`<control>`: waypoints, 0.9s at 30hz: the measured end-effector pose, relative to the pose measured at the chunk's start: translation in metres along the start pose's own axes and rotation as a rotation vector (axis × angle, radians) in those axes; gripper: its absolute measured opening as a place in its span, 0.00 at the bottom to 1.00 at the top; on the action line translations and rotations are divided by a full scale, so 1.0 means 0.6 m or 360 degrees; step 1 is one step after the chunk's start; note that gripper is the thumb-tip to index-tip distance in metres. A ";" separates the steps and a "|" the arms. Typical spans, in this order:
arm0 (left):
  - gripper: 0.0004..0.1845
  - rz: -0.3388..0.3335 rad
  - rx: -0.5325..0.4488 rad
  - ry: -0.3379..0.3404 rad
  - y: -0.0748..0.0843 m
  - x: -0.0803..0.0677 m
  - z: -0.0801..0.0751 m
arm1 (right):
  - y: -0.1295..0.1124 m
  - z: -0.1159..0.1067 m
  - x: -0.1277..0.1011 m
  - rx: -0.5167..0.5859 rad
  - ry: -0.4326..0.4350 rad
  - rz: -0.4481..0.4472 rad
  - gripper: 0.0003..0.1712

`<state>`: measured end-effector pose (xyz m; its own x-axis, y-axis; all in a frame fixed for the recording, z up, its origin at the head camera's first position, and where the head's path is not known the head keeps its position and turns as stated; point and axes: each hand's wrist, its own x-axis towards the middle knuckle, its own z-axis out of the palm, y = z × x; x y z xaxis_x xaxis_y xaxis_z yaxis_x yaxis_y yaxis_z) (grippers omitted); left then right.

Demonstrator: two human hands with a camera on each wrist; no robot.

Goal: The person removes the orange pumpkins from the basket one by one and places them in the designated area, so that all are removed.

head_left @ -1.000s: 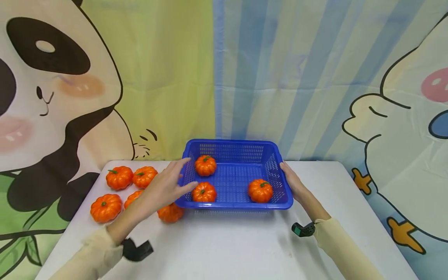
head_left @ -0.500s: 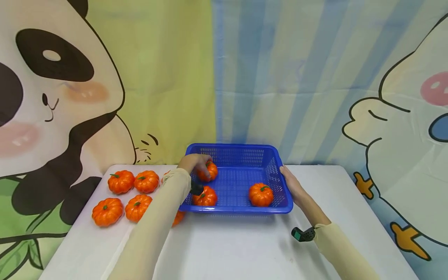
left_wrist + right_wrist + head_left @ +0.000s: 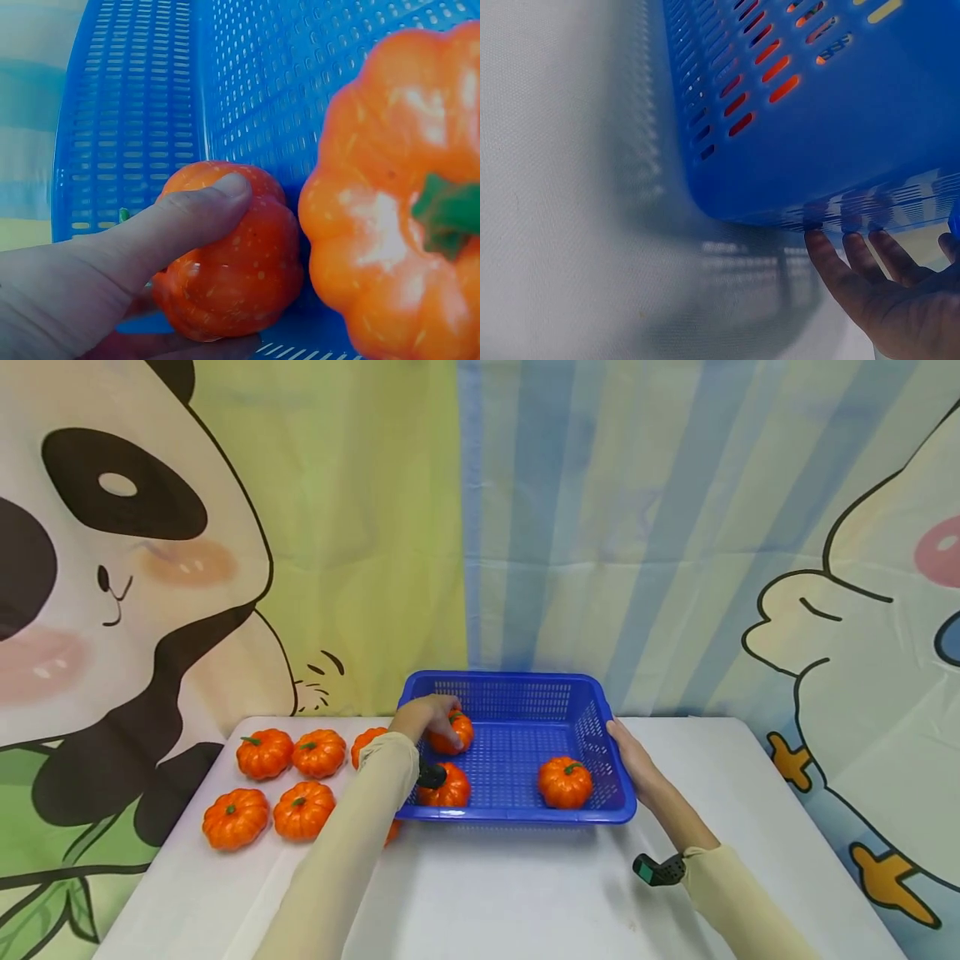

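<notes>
The left hand (image 3: 422, 717) is inside the blue basket (image 3: 517, 687), and its grip is clamped on a small orange pumpkin (image 3: 454, 732) at the back left corner. In the left wrist view the thumb (image 3: 196, 211) lies curled over the top of that pumpkin (image 3: 232, 277), and other fingers peek out from under it. Its green stem is almost all hidden by the hand. Just beside it, close to the camera, a second pumpkin (image 3: 397, 202) fills the right side of the picture and is cut off at the edge. From the head view this second pumpkin (image 3: 450, 791) sits at the front left of the basket, partly hidden behind the left sleeve (image 3: 352, 843) and a dark wrist camera.

The right hand (image 3: 633, 760) lies flat against the outside of the basket's right wall, with its fingers straight and not curled around anything. In the right wrist view the fingertips (image 3: 832, 259) touch the blue wall from below, and the rest of the hand is cut off at the corner.

A third pumpkin (image 3: 565, 782) sits in the front right of the basket, well apart from the held one.

The basket stands on a white table (image 3: 525, 893). More pumpkins (image 3: 285, 777) lie on the table left of the basket. One is partly hidden behind the sleeve, so I cannot tell how many there are in all.
</notes>
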<state>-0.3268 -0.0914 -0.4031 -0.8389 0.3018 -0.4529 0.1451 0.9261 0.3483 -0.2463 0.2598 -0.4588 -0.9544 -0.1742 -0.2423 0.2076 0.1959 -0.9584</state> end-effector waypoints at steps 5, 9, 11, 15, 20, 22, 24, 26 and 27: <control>0.41 0.0018 0.0038 0.0044 0.007 0.000 0.004 | -0.002 -0.003 -0.001 -0.0009 0.0011 -0.0008 0.40; 0.41 0.0110 0.0225 0.0139 0.019 -0.001 0.011 | -0.003 -0.001 -0.001 0.0004 -0.0012 -0.0019 0.40; 0.42 0.0157 0.0259 0.0236 0.028 -0.005 0.013 | -0.003 0.000 0.000 0.0005 -0.0029 -0.0015 0.40; 0.45 0.0286 0.0154 0.0465 0.047 -0.037 0.003 | -0.003 -0.002 -0.001 0.0016 -0.0028 -0.0002 0.39; 0.46 0.0450 0.0063 0.0687 0.035 -0.121 -0.022 | -0.005 -0.001 0.001 0.0030 -0.0047 -0.0020 0.39; 0.47 0.0477 -0.0007 0.0748 0.017 -0.156 -0.024 | -0.005 0.000 0.002 0.0019 -0.0050 -0.0022 0.39; 0.47 0.0491 -0.0111 0.0792 -0.005 -0.185 -0.020 | -0.004 0.001 0.001 0.0018 -0.0036 -0.0018 0.39; 0.46 0.0493 -0.0222 0.0827 -0.028 -0.209 -0.011 | -0.001 0.000 0.000 0.0012 -0.0028 -0.0012 0.38; 0.45 0.0493 -0.0267 0.0842 -0.039 -0.220 -0.004 | 0.000 -0.001 -0.001 0.0006 -0.0025 -0.0007 0.38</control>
<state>-0.2207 -0.1533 -0.3492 -0.9232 0.3575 0.1414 0.3744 0.7529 0.5412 -0.2461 0.2606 -0.4587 -0.9517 -0.1904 -0.2407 0.2044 0.1915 -0.9600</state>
